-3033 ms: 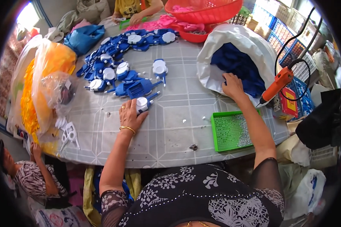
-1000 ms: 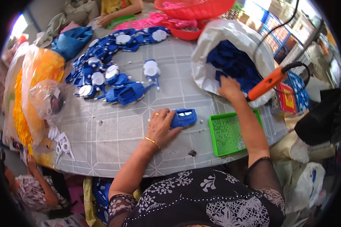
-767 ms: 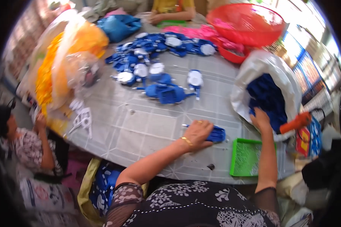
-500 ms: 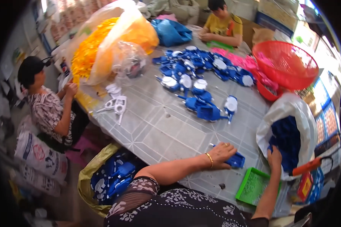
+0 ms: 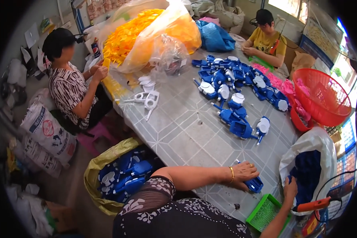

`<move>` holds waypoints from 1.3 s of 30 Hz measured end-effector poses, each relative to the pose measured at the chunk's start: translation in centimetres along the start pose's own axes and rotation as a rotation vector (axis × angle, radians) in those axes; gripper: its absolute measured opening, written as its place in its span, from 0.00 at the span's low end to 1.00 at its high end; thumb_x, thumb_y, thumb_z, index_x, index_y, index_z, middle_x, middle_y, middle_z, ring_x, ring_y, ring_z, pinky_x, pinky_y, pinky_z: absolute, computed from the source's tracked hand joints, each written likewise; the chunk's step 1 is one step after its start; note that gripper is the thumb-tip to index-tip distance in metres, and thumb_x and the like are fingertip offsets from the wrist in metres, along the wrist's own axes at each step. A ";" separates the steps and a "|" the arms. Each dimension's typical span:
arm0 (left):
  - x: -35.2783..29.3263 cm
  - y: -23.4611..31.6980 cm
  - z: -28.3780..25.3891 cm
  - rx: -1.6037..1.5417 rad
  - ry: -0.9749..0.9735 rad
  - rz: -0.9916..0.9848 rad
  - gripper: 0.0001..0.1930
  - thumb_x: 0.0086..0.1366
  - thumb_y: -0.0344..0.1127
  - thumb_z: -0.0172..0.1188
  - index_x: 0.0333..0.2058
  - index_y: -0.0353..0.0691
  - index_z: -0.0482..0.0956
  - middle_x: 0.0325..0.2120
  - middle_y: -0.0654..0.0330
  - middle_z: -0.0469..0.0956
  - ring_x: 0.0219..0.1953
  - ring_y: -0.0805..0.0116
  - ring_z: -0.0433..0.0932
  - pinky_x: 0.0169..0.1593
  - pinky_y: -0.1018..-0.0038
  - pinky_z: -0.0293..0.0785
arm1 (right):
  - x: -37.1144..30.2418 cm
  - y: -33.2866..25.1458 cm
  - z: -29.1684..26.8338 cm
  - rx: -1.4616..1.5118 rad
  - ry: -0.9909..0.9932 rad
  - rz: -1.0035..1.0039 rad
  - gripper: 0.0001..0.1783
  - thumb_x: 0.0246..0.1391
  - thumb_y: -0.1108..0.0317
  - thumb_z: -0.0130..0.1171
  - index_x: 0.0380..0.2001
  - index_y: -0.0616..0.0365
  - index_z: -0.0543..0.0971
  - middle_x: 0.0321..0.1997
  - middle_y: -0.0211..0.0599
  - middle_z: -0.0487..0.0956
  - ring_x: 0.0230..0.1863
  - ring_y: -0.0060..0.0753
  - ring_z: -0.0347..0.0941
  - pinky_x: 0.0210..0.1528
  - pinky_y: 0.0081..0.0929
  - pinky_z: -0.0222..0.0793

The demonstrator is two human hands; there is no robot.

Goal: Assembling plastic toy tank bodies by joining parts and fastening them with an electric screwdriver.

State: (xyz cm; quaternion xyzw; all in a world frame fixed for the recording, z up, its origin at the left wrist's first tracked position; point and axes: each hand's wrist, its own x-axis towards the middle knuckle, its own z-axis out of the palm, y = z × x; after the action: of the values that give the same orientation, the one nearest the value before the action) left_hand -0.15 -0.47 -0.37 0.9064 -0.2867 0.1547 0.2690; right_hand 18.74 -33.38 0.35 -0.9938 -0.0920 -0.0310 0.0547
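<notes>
My left hand (image 5: 244, 173) lies over a blue plastic housing (image 5: 255, 185) on the table, fingers bent around it and holding it down. A white tip of that housing sticks out beyond my knuckles. At the mouth of a white sack (image 5: 286, 162) filled with dark blue parts (image 5: 305, 174), my right hand (image 5: 290, 191) is closed on a small blue plastic piece (image 5: 290, 179), mostly hidden by the fingers. Between me and that sack sits a green tray (image 5: 262, 212) of tiny clear bits. Farther off lie several blue housings with white round caps (image 5: 238, 99).
An orange-handled tool (image 5: 313, 205) with a cord hangs beside the sack. Red baskets (image 5: 323, 97) stand at the right, near pink parts. White plastic frames (image 5: 150, 100) and a bag of yellow pieces (image 5: 133, 33) lie left. A yellow sack (image 5: 92, 174) holds blue parts. Two people sit across the table.
The whole view has swung, so things sit farther right and mostly lower in it. My left hand stays on the blue housing, and my right hand remains at the sack's mouth.
</notes>
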 end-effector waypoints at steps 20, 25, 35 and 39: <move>-0.4 0.5 0.2 -0.030 0.026 0.023 0.37 0.42 0.47 0.75 0.49 0.33 0.71 0.42 0.51 0.73 0.50 0.51 0.73 0.55 0.59 0.65 | 0.6 0.7 1.2 -0.015 -0.028 -0.010 0.30 0.69 0.50 0.49 0.66 0.56 0.70 0.64 0.54 0.76 0.61 0.60 0.74 0.61 0.51 0.68; -0.4 0.4 0.2 -0.046 -0.005 0.019 0.38 0.41 0.46 0.76 0.49 0.34 0.71 0.43 0.52 0.73 0.50 0.52 0.72 0.55 0.59 0.65 | 0.5 1.1 1.5 -0.030 -0.019 -0.016 0.30 0.70 0.50 0.49 0.67 0.56 0.69 0.64 0.54 0.76 0.61 0.60 0.74 0.61 0.51 0.68; -0.2 0.4 0.3 -0.040 -0.011 0.005 0.39 0.40 0.47 0.77 0.49 0.34 0.71 0.43 0.52 0.73 0.50 0.52 0.72 0.55 0.59 0.65 | 1.3 1.8 2.3 -0.044 -0.033 -0.003 0.31 0.70 0.51 0.48 0.67 0.58 0.68 0.66 0.53 0.75 0.63 0.59 0.73 0.63 0.50 0.67; -0.3 0.4 0.2 -0.035 -0.011 -0.008 0.38 0.41 0.47 0.77 0.49 0.34 0.71 0.43 0.51 0.74 0.50 0.53 0.73 0.55 0.59 0.65 | 1.0 1.0 1.7 -0.047 -0.045 -0.004 0.30 0.70 0.51 0.48 0.68 0.58 0.68 0.67 0.52 0.74 0.63 0.59 0.73 0.63 0.50 0.67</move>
State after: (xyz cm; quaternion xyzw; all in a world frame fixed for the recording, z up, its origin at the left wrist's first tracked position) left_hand -0.60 -0.76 -0.51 0.9036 -0.2871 0.1438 0.2837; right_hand 20.02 -33.98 -1.37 -0.9951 -0.0943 -0.0107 0.0292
